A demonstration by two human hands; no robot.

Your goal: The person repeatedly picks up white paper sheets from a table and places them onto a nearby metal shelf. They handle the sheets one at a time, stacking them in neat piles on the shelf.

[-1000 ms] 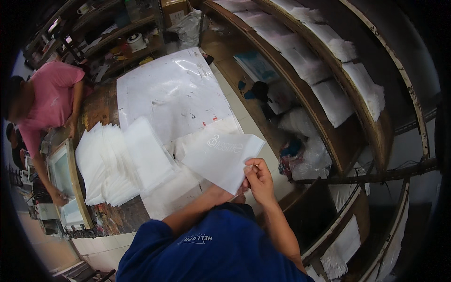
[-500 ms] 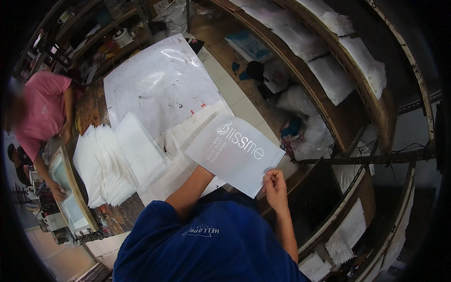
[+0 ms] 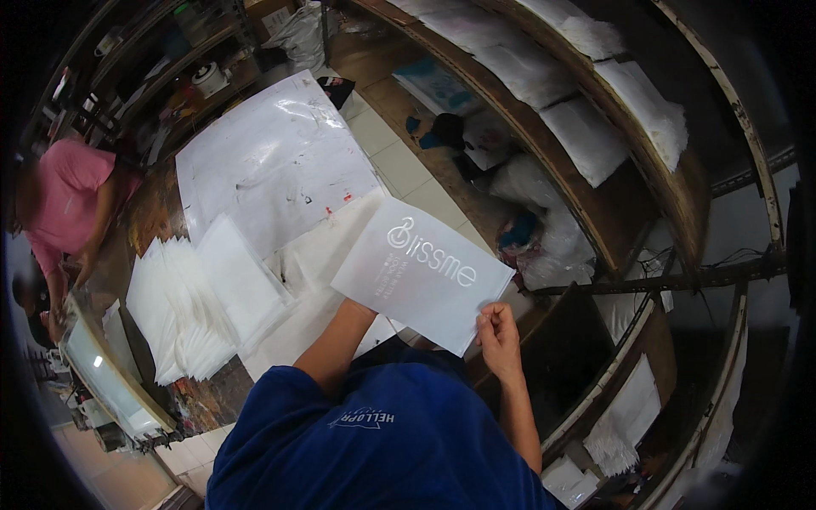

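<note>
One frosted plastic bag, white-lettered, held over the near right corner of the worktop. Our right hand pinches its edge; our left hand, mostly hidden beneath: grip, we cannot tell.

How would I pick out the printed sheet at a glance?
Find the brown table, then the blue shirt by its near edge. Just above that shirt in the view, the right hand pinches the edge of the printed sheet. Unlike the plain white sheets fanned on the table, it carries shiny lettering.
</note>
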